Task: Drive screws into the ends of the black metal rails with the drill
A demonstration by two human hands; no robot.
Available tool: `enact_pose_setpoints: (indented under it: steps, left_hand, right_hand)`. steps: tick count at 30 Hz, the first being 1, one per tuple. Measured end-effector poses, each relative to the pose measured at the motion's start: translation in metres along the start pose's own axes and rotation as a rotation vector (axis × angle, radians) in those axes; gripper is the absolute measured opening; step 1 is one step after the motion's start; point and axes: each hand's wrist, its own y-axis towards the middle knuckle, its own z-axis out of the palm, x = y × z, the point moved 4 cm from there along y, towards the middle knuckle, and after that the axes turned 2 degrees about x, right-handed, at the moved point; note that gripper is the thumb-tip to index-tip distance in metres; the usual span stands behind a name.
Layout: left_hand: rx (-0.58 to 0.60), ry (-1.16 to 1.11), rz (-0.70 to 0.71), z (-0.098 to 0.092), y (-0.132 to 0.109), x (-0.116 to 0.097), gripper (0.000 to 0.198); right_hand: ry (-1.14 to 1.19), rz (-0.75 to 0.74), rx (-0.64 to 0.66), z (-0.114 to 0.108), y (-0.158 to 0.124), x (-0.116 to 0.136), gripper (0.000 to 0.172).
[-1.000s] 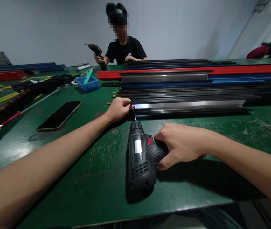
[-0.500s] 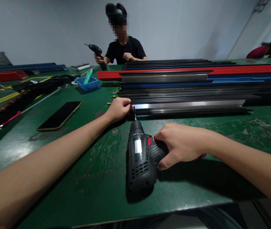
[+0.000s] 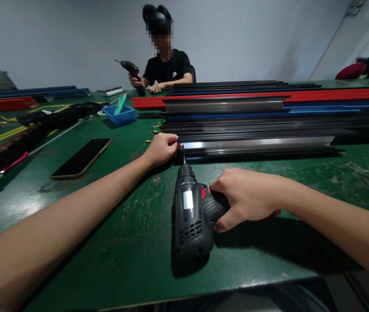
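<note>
My right hand [image 3: 241,195] is wrapped round the handle of a black cordless drill [image 3: 189,216], which lies on its side just above or on the green table. Its bit [image 3: 184,155] points away from me and meets the left end of a dark metal profile [image 3: 256,144] with a shiny inner face. Beside the bit tip, my left hand [image 3: 162,148] is closed, thumb and fingers pinched at that same end of the profile. Whatever small part sits between those fingertips is hidden.
More black profiles, a red profile [image 3: 334,94] and blue ones lie stacked behind. To the left are a phone [image 3: 82,158], a blue basket [image 3: 121,117] with a teal tool, and a red-handled screwdriver [image 3: 14,164]. Across the green table [image 3: 122,268] a person [image 3: 168,69] holds another drill [image 3: 129,67].
My hands, the drill and the profile stay in place. The person opposite has lowered their free hand to the table and shifted slightly to the left.
</note>
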Motion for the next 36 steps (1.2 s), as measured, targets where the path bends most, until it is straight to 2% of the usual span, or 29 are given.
enact_pose_setpoints:
  steps: [36]
  left_hand:
    - [0.010,-0.027,-0.013,-0.0004,-0.0010,-0.0008,0.026]
  right_hand:
    - [0.011,0.002,0.011,-0.0001,0.0003,0.0003,0.050]
